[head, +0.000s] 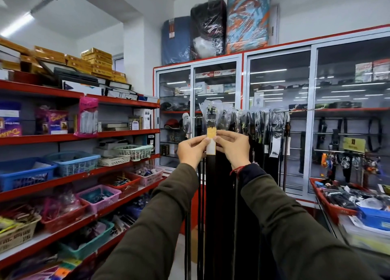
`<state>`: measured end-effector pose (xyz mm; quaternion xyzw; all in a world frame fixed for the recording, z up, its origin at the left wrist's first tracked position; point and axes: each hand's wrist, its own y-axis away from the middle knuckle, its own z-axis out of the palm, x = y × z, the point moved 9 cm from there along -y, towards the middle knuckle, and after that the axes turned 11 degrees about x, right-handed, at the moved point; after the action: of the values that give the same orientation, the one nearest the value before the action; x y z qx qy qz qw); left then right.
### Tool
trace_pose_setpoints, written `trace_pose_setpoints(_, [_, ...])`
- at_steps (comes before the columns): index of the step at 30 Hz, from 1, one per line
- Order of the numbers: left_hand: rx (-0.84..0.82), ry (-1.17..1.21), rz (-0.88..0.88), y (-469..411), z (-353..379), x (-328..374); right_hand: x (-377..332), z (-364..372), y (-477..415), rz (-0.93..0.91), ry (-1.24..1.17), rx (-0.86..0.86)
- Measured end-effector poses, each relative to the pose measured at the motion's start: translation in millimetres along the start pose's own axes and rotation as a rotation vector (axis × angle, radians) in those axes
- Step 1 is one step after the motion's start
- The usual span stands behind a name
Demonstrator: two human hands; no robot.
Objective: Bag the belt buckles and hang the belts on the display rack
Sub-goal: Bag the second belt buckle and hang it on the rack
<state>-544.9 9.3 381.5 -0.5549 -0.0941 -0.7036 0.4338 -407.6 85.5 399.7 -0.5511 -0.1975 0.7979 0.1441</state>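
A dark belt (213, 184) hangs straight down in front of me, its metal buckle (211, 111) at the top inside a clear plastic bag (203, 108). A yellow and white tag (211, 144) lies on the strap below the buckle. My left hand (191, 151) pinches the tag's left edge and my right hand (233, 147) pinches its right edge. Behind, a horizontal display rack rod (299, 110) carries several more hanging belts (263, 123) with bagged buckles.
Red shelves (118, 133) on the left hold plastic baskets (71, 163) and boxes. Glass-door cabinets (312, 110) stand behind the rack. A red tray (331, 208) of packaged goods sits on a counter at the right.
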Motion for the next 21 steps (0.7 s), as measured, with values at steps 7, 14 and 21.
trace_pose_setpoints(7, [0.046,-0.276,0.403,15.0,-1.1,-11.1,11.0,-21.5,19.5,-0.355,0.334,0.099])
trace_pose_setpoints(14, [-0.005,-0.687,0.822,63.8,12.4,-61.5,39.2,-64.3,67.9,-0.659,0.742,0.154])
trace_pose_setpoints(21, [-0.169,-0.854,0.869,123.3,36.9,-140.1,86.5,-142.5,92.0,-0.588,1.052,0.215])
